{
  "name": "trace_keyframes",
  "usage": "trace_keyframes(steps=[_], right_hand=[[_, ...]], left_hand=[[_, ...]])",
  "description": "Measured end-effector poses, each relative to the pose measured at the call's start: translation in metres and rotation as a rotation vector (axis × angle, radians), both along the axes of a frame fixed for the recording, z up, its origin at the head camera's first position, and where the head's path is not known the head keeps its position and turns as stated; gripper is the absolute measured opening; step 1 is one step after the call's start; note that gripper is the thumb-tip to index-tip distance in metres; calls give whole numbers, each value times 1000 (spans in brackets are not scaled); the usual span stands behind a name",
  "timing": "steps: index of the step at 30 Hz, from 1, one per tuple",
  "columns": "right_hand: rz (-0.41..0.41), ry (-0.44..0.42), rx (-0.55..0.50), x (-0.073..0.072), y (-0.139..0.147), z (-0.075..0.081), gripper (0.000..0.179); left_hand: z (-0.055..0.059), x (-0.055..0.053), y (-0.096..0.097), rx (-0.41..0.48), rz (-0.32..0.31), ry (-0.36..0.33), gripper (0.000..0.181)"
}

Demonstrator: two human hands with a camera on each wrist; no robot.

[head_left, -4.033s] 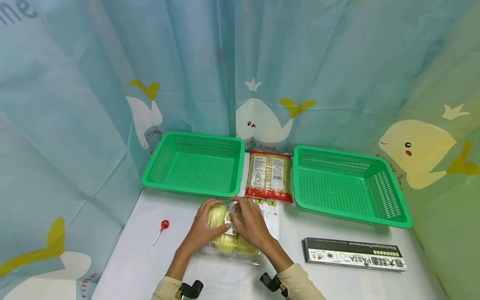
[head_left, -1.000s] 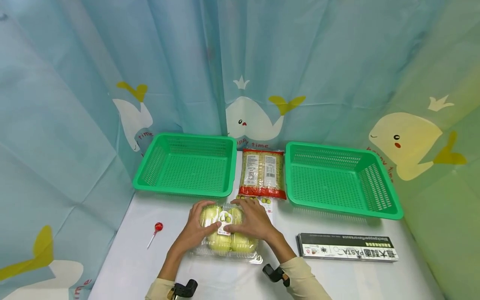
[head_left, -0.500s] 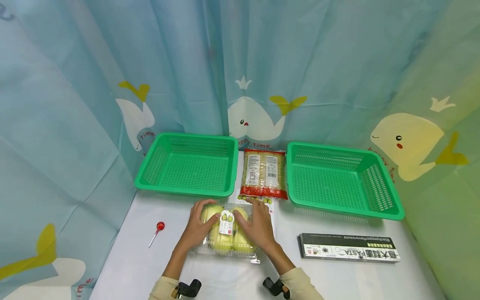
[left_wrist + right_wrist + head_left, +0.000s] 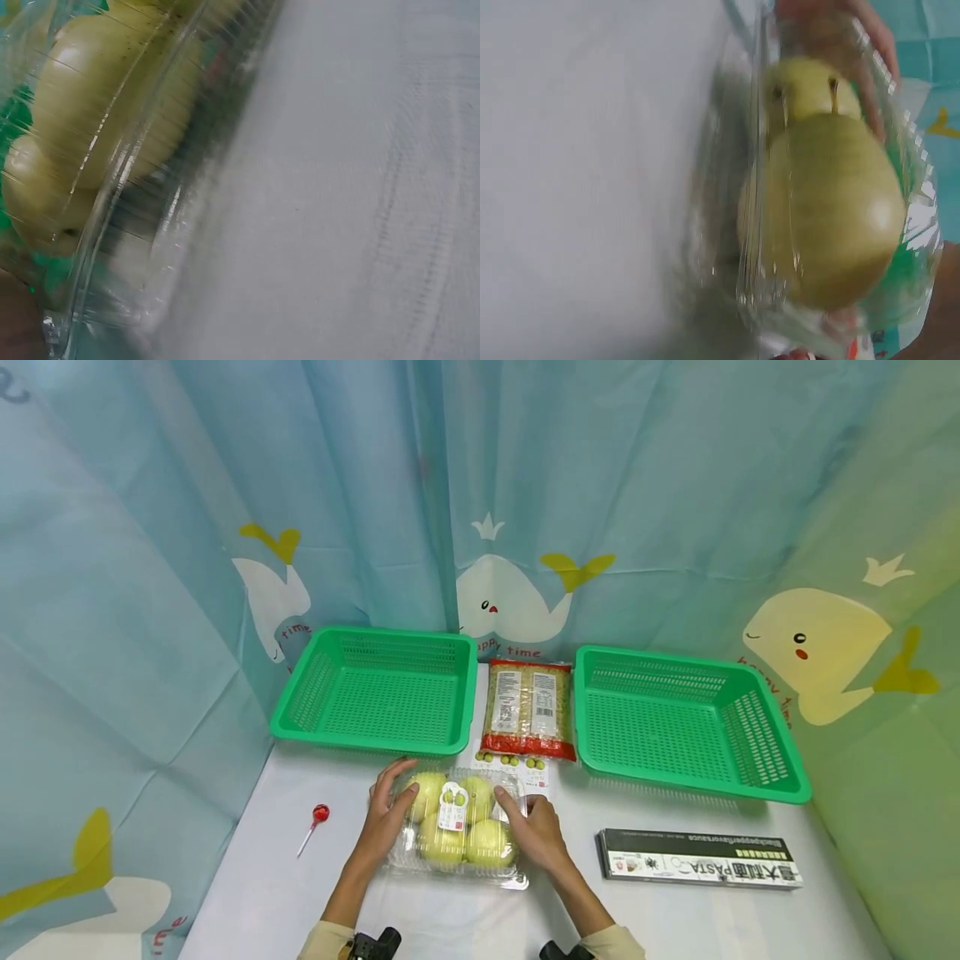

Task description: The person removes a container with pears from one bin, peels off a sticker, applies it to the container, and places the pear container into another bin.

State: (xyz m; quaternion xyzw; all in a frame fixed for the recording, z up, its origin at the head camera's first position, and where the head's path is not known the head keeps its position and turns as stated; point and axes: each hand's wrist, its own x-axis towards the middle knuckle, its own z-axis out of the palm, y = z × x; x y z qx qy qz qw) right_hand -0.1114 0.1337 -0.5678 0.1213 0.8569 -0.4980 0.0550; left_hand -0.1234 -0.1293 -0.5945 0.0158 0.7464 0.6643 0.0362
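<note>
L hand & R hand hold the clear plastic box at opp. sides, thumbs near its top edges, fingers curled round it; box is on the table, near the middle, w/ 4 yellow-green fruits inside & a white label on top; beyond it, a red-ended bag lies btwn 2 green baskets; red lollipop lies to the L, pasta pkg. to the R.

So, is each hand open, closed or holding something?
Left hand: holding the clear fruit box by its left side.
Right hand: holding it by the right side.
</note>
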Motion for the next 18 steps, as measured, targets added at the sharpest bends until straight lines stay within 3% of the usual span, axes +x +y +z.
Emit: trace_keyframes(steps=[5, 9, 18], right_hand=[[-68, -74, -197, 7, -10, 8, 78], [-95, -83, -294, 8, -12, 14, 86], [-32, -61, -417, 5, -2, 11, 86]], left_hand=[[4, 0, -2, 15, 5, -50, 52], [8, -1, -2, 9, -3, -33, 51], [13, -5, -1, -39, 24, -15, 44]])
